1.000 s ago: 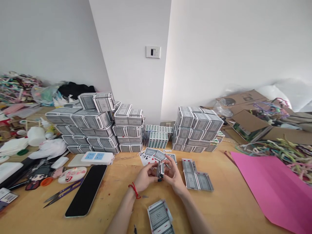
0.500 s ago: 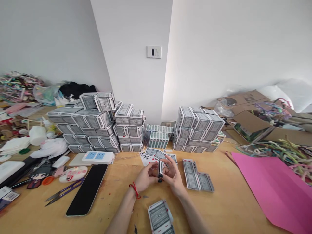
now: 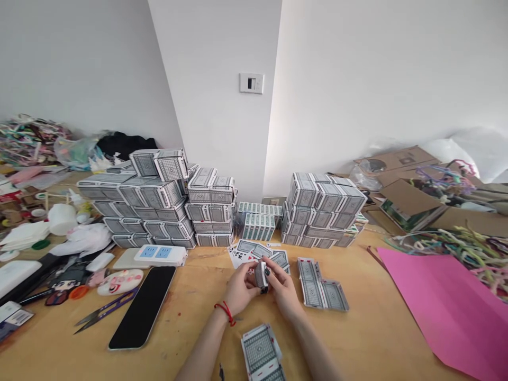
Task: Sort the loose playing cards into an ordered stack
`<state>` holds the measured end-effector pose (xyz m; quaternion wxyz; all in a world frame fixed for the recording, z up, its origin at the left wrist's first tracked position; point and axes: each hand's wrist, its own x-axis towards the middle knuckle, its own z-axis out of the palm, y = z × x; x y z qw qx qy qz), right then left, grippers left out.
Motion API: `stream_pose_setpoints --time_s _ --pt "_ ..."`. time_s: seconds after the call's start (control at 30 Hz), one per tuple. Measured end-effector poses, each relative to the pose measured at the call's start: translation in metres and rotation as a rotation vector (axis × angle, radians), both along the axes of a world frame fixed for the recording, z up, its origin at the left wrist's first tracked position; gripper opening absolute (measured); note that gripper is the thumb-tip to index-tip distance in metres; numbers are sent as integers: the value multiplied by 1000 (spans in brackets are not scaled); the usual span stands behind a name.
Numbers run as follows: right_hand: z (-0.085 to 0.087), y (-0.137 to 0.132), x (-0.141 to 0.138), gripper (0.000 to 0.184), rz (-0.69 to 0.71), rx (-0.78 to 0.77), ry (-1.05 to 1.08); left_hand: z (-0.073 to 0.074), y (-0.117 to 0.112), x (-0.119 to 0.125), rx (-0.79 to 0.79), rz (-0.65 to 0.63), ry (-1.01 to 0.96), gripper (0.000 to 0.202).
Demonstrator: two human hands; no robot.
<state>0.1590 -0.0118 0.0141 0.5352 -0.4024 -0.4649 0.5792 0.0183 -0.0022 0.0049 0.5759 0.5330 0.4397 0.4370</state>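
Observation:
Between my two hands, above the middle of the table, is a folded playing card [image 3: 260, 275] with a grey patterned back. My left hand [image 3: 240, 288] grips it from the left, a red string bracelet on the wrist. On the other side, my right hand [image 3: 283, 291] pinches it with dark-nailed fingers. Loose playing cards [image 3: 248, 247], some face up, lie just behind my hands. An L-shaped piece of joined cards [image 3: 311, 286] rests to the right of my right hand. Close to me, between my forearms, lies another folded-card piece [image 3: 260, 349].
Stacked card blocks stand at the back left [image 3: 151, 193] and back right [image 3: 325, 206], with green card packs [image 3: 257, 225] between. A phone [image 3: 143, 307], scissors [image 3: 105, 309] and a power strip [image 3: 159, 255] lie left. Pink paper [image 3: 444, 312] and a cardboard box [image 3: 413, 206] are right.
The card in my hands has been turned, so more of its patterned back shows. The fingers of my right hand have shifted over it. The things on the table stay put.

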Motion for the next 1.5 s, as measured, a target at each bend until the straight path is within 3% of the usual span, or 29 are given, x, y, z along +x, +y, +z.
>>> stream_pose_setpoints --time_s 0.5,0.87,1.3,1.4,1.5 --pt "-4 3 -2 34 -119 68 -203 5 -4 2 178 54 134 54" --pt "-7 3 -2 27 -258 136 -330 7 -7 5 348 93 394 58" --pt "-4 -5 -4 27 -392 196 -534 11 -8 3 428 46 539 58" --pt "-7 -4 -5 26 -417 192 -521 8 -7 4 442 70 545 59" --pt "-8 -1 -6 29 -308 130 -370 3 -4 4 445 152 532 58"
